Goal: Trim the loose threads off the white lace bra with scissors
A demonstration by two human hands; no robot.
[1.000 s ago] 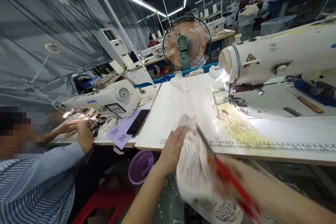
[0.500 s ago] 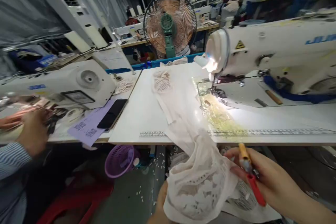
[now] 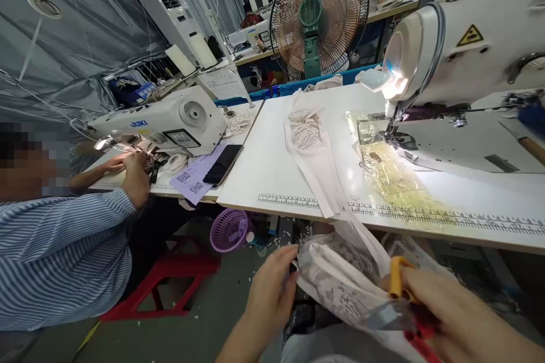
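A pale lace bra [image 3: 336, 289] hangs over the table's front edge above my lap. My left hand [image 3: 272, 289] pinches the left side of its lace between thumb and fingers. In my right hand [image 3: 451, 300] is a pair of thread snips [image 3: 395, 283] with orange and red handles and a blurred metal blade, lying against the lace. Whether those fingers also grip the fabric, I cannot tell. More of the pale fabric, with a lace-patterned piece [image 3: 306, 136], stretches back across the white table [image 3: 264, 153].
A sewing machine [image 3: 468, 51] with a lit lamp stands at right, beside yellowish clear film [image 3: 392, 176]. At left are a phone [image 3: 222, 164], purple papers [image 3: 196, 176] and a second machine [image 3: 170, 119], where a co-worker in a striped sleeve [image 3: 76, 238] sits. Below is a purple basket [image 3: 227, 229].
My view has swung left and come closer. The bra has been turned and lowered, my left hand has come round into sight at its side, and the snips' blade now shows over the lace.
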